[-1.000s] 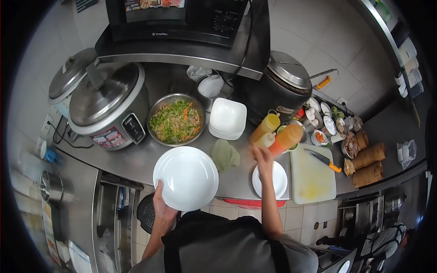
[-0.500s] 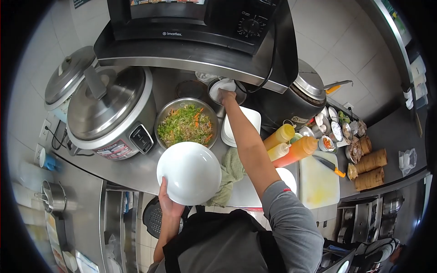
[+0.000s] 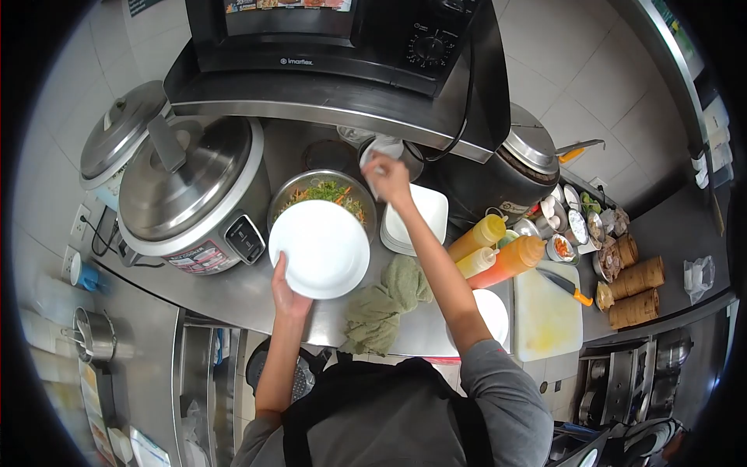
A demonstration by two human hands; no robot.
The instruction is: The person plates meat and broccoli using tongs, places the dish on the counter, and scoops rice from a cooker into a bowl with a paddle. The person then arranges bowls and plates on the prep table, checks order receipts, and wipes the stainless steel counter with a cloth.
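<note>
My left hand (image 3: 291,292) is closed on the lower left rim of a round white bowl (image 3: 320,251). The bowl is tilted, its inside facing me, and it covers the near part of a metal bowl (image 3: 280,192) filled with shredded greens and carrot strips (image 3: 327,193). Beside the metal bowl, my right hand (image 3: 389,180) is raised with its fingers curled together. Some white material (image 3: 387,145) shows just behind those fingers, at a metal pot (image 3: 415,165) under the shelf. What the fingers hold is hidden.
A stack of white square dishes (image 3: 422,214) stands right of my hand, and squeeze bottles (image 3: 506,261) lean beyond it. A green cloth (image 3: 385,311) lies at the front. A knife (image 3: 564,286) rests on the cutting board (image 3: 548,319). The rice cooker (image 3: 191,194) borders the left.
My left hand has moved the white bowl up and away from me, over the metal bowl. My right hand has drawn back from the metal pot toward me.
</note>
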